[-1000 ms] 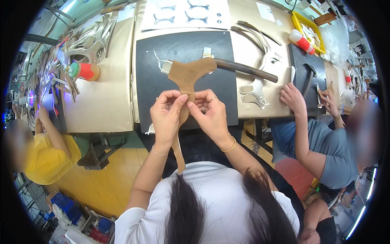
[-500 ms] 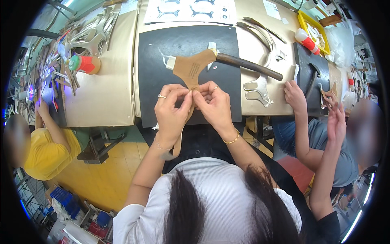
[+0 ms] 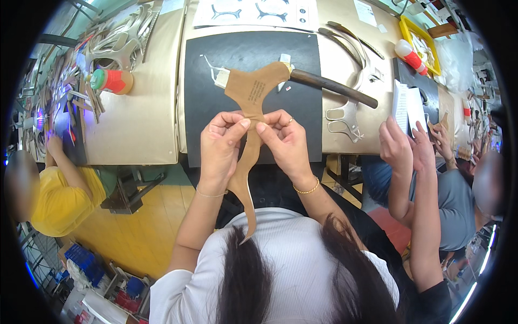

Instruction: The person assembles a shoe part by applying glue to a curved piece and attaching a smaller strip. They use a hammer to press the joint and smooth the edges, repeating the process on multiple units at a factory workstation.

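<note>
A tan, Y-shaped leather piece [image 3: 253,93] with a long tapering tail is held over the black mat. My left hand [image 3: 221,137] pinches its narrow neck from the left between thumb and fingers. My right hand [image 3: 286,137] pinches the same neck from the right, close beside the left thumb. The tail hangs toward my chest. A pale block [image 3: 221,78] with thin, clear strips shows at the piece's upper left arm. Behind its right arm lies a tool with a dark wooden handle [image 3: 337,90]; its head is partly covered.
The black mat [image 3: 205,127] lies on a beige table. Right of it are curved dark strips [image 3: 345,43] and a pale cut-out frame [image 3: 345,120]. A red-labelled bottle [image 3: 113,81] stands left. At right, another person's hands [image 3: 396,146] are beside white papers [image 3: 401,105].
The leather's lower tail has swung into full view, hanging down between my forearms. My thumbs have moved slightly apart. At right, the other person's hands have come together near papers.
</note>
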Available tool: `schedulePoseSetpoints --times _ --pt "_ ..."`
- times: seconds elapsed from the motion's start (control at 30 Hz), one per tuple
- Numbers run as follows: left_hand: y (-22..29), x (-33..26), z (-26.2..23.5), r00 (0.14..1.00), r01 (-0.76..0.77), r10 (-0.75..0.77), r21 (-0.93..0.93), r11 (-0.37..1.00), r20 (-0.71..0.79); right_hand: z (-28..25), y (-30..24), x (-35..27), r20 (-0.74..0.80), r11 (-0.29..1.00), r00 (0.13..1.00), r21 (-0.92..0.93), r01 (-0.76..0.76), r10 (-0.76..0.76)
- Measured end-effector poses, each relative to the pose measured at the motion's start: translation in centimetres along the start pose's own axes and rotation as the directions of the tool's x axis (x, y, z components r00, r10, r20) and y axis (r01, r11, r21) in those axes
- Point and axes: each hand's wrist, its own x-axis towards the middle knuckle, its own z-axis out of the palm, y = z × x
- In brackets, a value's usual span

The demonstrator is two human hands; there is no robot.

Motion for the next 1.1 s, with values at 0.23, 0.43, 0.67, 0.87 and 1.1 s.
schedulePoseSetpoints --times 0.23,0.43,0.67,0.87,1.1 --pt "0.8 -0.6 1.2 0.996 -0.085 0.081 0.115 0.99 0.042 0.2 -0.9 -0.5 0.042 0.893 0.984 -0.414 0.176 -0.175" --pt "1.3 -0.4 0.9 0.993 -0.118 0.112 0.219 0.969 0.036 0.2 -1.4 -0.6 0.086 0.884 0.984 -0.433 0.175 -0.153" --pt "2.6 -0.2 0.4 0.989 -0.144 0.12 0.392 0.908 0.083 0.3 -1.0 -0.6 0.123 0.879 0.988 -0.455 0.139 -0.093" --pt "2.7 -0.2 1.3 0.973 -0.227 0.184 0.437 0.87 0.138 1.1 -1.3 -0.4 0.092 0.974 0.996 -0.224 0.022 -0.002" --pt "2.6 0.6 1.1 0.976 -0.212 0.192 0.229 0.95 0.108 0.4 -2.3 0.9 0.25 0.996 0.965 -0.058 -0.067 0.079"
